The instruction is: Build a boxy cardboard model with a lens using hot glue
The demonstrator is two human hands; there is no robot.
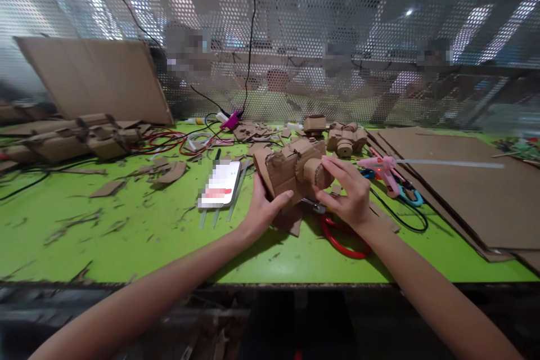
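Note:
A brown cardboard model [287, 171] is held up over the green table, tilted, with a rounded cardboard piece [315, 173] at its right end. My left hand [265, 208] grips the model's left and lower side, thumb across the front. The fingers and thumb of my right hand [346, 191] are closed on the rounded piece at the right end. Below the model lie a flat cardboard scrap [290, 221] and red-handled scissors [343, 244], partly hidden by the right hand. A phone [220, 184] with a lit screen lies left of my left hand.
A pink glue gun [383, 171] with a long clear stick lies right of my right hand. Large cardboard sheets [459, 191] cover the right side. Cardboard models [346, 138] stand behind; more [67, 143] lie at left. Scraps and cables spread over the green table [139, 247].

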